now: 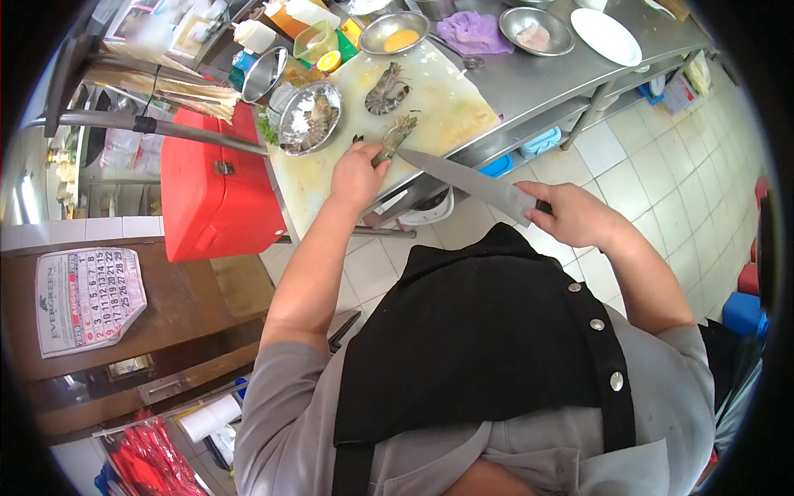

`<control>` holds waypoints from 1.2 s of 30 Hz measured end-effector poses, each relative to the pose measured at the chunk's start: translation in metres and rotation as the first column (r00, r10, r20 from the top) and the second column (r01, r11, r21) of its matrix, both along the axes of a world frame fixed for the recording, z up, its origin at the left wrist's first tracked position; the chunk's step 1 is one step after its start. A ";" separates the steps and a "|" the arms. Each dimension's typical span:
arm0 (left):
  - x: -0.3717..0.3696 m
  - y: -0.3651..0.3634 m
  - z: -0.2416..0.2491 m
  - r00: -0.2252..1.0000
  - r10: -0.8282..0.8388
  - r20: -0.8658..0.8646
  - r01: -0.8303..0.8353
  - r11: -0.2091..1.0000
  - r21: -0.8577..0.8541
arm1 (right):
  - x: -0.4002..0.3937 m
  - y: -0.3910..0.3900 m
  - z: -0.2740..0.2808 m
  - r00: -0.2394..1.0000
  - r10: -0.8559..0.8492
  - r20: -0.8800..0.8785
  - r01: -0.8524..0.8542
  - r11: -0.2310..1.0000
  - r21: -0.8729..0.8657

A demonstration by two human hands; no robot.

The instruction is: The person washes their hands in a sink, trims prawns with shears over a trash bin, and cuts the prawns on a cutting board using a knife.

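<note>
My left hand (360, 172) holds a raw prawn (395, 136) down on the white cutting board (310, 192), near its front edge. In my right hand (571, 213) is the black handle of a large chef's knife (471, 182). Its blade points left, and the tip is close beside the prawn; whether it touches cannot be told. A second prawn (386, 91) lies curled farther back on the board. To the left, a metal bowl (287, 136) contains more prawns (318, 120).
Behind the board stand a bowl with yellow egg (401, 39), a cut citrus half (329, 61) and squeeze bottles (254, 36). Rightward are a purple cloth (473, 33), a bowl of pale meat (536, 35) and a white plate (606, 37). A red cooler (217, 194) is at left.
</note>
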State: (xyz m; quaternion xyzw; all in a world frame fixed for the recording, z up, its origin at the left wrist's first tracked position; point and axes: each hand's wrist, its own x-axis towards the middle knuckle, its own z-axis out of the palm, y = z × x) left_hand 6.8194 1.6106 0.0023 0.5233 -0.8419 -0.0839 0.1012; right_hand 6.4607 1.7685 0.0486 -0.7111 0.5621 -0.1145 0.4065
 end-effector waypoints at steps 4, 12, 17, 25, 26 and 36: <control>0.006 -0.004 -0.009 0.999 -0.031 -0.021 0.030 0.999 -0.032 | -0.002 -0.010 0.006 0.997 0.054 -0.047 -0.056 0.997 -0.043; 0.004 -0.001 -0.007 1.000 -0.028 -0.005 0.027 0.998 -0.050 | -0.003 -0.020 0.030 0.990 0.065 -0.128 -0.053 0.994 0.094; -0.001 0.004 -0.003 1.000 0.026 0.001 -0.026 1.000 0.005 | 0.010 -0.024 0.034 0.991 0.086 -0.100 -0.069 0.985 0.156; -0.005 0.004 -0.003 0.995 0.098 0.014 -0.098 0.995 0.017 | 0.016 -0.021 0.002 0.992 0.025 0.122 -0.042 0.989 0.141; -0.006 0.006 -0.002 0.992 0.125 0.006 -0.125 0.992 0.028 | 0.020 -0.021 0.001 0.991 0.016 0.134 -0.040 0.984 0.172; 0.015 0.011 -0.015 0.930 0.221 -0.294 -0.210 0.975 0.071 | 0.020 -0.035 -0.022 0.995 0.053 0.088 -0.062 0.993 0.099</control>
